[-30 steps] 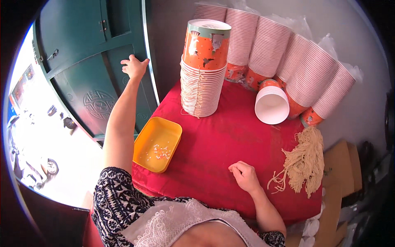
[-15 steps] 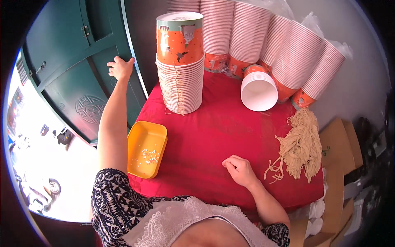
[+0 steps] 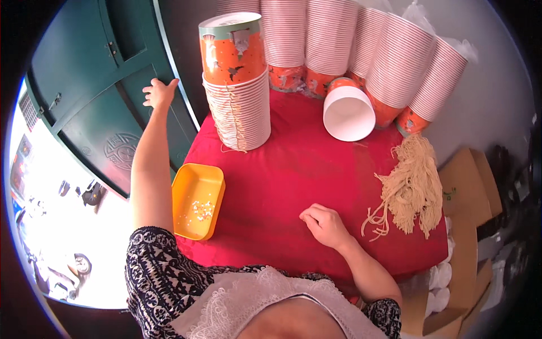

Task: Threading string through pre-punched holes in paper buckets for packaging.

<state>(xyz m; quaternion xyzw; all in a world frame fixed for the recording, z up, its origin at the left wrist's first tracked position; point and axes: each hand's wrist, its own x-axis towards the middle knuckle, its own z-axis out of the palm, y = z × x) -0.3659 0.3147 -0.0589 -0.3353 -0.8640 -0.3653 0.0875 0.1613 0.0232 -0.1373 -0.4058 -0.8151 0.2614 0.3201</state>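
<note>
The left hand (image 3: pixel 160 94) is stretched forward and open, thumb and fingers spread and bare, in front of a dark green door (image 3: pixel 101 85); whether the palm touches its panels cannot be told. The door has raised rectangular panels, a round patterned relief and small metal latches. Just right of that hand stands a tall stack of paper tubs (image 3: pixel 236 79), turned upside down and nested: the top one is smooth, glossy orange with a green band, while the pale rims below form close ridges. Thin, fibrous string (image 3: pixel 234 118) runs along its near side.

The right hand (image 3: pixel 325 226) is loosely closed, fingers curled, low over the desk (image 3: pixel 265 237), with nothing seen in it. A soft, faintly creased red cloth covers the desk. To that hand's right lies a bundle of beige string (image 3: pixel 416 186), shaggy and loose-ended. A smooth yellow plastic tray (image 3: pixel 195 182), rectangular with rounded corners, sits beside the left forearm with small pale bits (image 3: pixel 201 211) scattered inside. At the far edge, one tub (image 3: pixel 349 114) lies tipped, its round white mouth facing the person, before ribbed stacks (image 3: pixel 398 56) in crinkled clear plastic
</note>
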